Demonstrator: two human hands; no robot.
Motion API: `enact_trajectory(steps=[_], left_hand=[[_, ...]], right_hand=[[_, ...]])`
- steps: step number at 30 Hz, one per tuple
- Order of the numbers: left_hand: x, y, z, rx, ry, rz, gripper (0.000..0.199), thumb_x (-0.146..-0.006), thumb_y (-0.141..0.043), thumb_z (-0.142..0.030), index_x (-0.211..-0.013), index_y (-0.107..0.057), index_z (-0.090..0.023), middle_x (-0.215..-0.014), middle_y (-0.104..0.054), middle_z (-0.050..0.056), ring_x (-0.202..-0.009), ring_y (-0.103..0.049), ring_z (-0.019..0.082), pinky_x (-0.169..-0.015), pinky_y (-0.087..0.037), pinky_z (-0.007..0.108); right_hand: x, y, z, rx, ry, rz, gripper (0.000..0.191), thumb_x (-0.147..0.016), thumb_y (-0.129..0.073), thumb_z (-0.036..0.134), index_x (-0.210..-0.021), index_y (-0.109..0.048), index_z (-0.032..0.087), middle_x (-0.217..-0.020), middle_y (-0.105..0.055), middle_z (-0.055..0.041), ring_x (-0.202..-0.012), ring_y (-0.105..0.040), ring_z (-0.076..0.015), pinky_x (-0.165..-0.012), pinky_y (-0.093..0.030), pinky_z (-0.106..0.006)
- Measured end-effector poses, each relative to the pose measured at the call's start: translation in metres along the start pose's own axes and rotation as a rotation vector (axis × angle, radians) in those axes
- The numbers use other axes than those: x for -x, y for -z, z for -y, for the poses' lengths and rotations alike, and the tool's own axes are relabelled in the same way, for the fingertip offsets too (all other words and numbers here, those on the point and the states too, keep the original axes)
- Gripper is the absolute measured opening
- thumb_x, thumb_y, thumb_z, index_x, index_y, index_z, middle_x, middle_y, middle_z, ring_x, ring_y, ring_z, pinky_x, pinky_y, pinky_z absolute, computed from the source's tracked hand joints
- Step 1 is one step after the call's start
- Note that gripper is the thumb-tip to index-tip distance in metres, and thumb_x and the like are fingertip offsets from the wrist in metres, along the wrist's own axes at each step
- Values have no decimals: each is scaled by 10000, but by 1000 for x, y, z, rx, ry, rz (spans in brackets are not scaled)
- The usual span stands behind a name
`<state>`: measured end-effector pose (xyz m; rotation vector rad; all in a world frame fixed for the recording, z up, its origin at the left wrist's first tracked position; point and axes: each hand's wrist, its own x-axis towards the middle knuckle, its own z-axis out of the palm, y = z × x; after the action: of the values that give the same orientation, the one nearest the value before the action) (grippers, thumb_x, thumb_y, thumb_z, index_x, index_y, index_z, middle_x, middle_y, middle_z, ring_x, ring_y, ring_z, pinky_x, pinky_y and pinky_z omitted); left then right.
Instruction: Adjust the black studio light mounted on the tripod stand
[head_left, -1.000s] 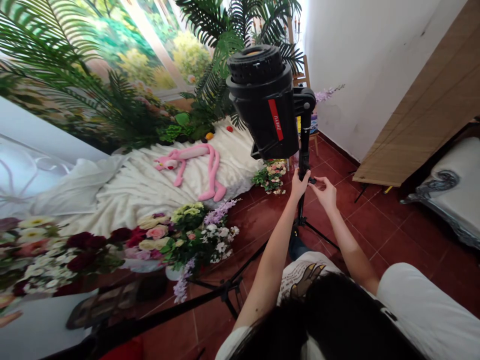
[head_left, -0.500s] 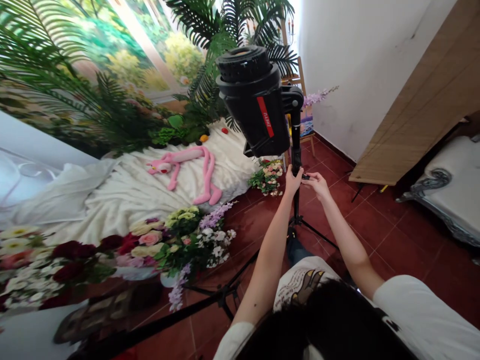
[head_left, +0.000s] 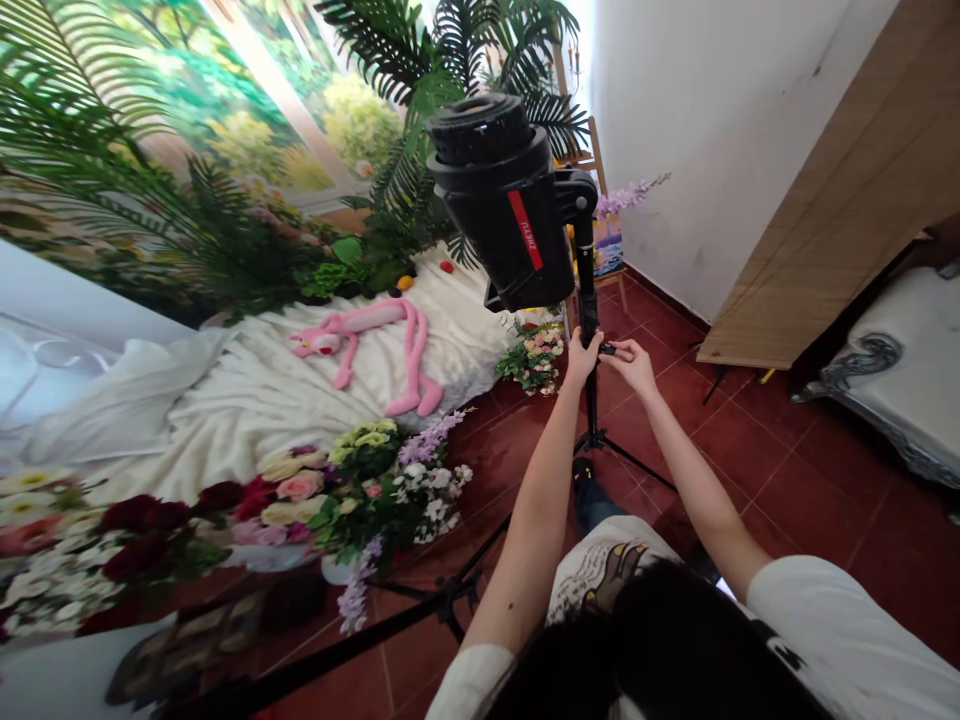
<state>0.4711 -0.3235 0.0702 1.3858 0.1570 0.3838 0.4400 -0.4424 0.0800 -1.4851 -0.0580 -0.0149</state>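
Note:
A black studio light [head_left: 499,220] with a red label is mounted on top of a black stand [head_left: 592,400], its round end tilted up. Below the light, my left hand [head_left: 583,356] is wrapped round the stand's pole. Just to the right, my right hand [head_left: 630,364] pinches a small black knob [head_left: 609,349] on the side of the pole. The stand's legs are spread on the red tiled floor.
Flowers [head_left: 300,490] and a second black stand [head_left: 450,592] are at the lower left. Behind them a pink plush toy [head_left: 367,318] lies on a white blanket [head_left: 217,400]. A wooden panel [head_left: 795,230] and white sofa [head_left: 900,370] stand right.
The view has shifted slightly, so the light and stand appear a little further left. Both hands keep their places at the pole and knob.

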Motion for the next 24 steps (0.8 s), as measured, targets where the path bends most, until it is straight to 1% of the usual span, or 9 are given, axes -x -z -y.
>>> enact_trajectory(steps=[2,4,8,13,18,21,24], left_hand=[[1,2,0,-16,-13,30,240,-763,-750,-364,-867,-613,-196,-852,-664,19,-806,-627,141,-829,-507,275],[2,4,1,-21,-28,55,237,-775,-734,-367,-883,-612,-195,-864,-659,17,-805,-621,136,-839,-496,273],[1,6,4,-28,-23,73,261,-782,-727,-394,-902,-610,-194,-896,-663,26,-833,-628,146,-857,-490,285],[1,6,4,-56,-15,68,267,-803,-710,-395,-931,-610,-184,-952,-677,51,-896,-638,166,-903,-487,309],[2,5,4,-55,-1,68,274,-811,-710,-389,-960,-609,-183,-985,-682,61,-914,-638,169,-914,-492,311],[4,5,7,-32,-3,62,297,-819,-700,-420,-982,-613,-188,-1007,-684,61,-930,-639,168,-916,-494,306],[4,5,11,-13,-5,55,339,-807,-706,-460,-995,-616,-192,-1019,-683,58,-934,-639,165,-916,-492,302]], right_hand=[[3,2,-2,105,89,-11,365,-664,-824,432,-881,-616,224,-1023,-771,-78,-988,-741,-232,-888,-596,-394],[6,4,-1,222,139,-41,338,-720,-791,478,-899,-652,228,-1023,-776,-79,-997,-744,-235,-909,-580,-390],[9,6,7,444,135,-80,307,-783,-753,517,-922,-709,247,-961,-788,-67,-969,-748,-251,-893,-563,-395],[9,6,16,606,140,-54,280,-862,-686,527,-902,-715,251,-969,-790,-37,-934,-746,-215,-848,-543,-326],[10,3,22,859,134,-79,350,-930,-590,574,-943,-709,245,-957,-784,-44,-934,-729,-234,-783,-506,-301],[10,2,27,989,132,-52,396,-964,-526,589,-968,-702,234,-938,-771,-60,-901,-713,-234,-750,-478,-287],[10,0,31,1114,167,-17,427,-1008,-451,564,-997,-691,210,-961,-753,-84,-902,-695,-230,-731,-446,-268]])
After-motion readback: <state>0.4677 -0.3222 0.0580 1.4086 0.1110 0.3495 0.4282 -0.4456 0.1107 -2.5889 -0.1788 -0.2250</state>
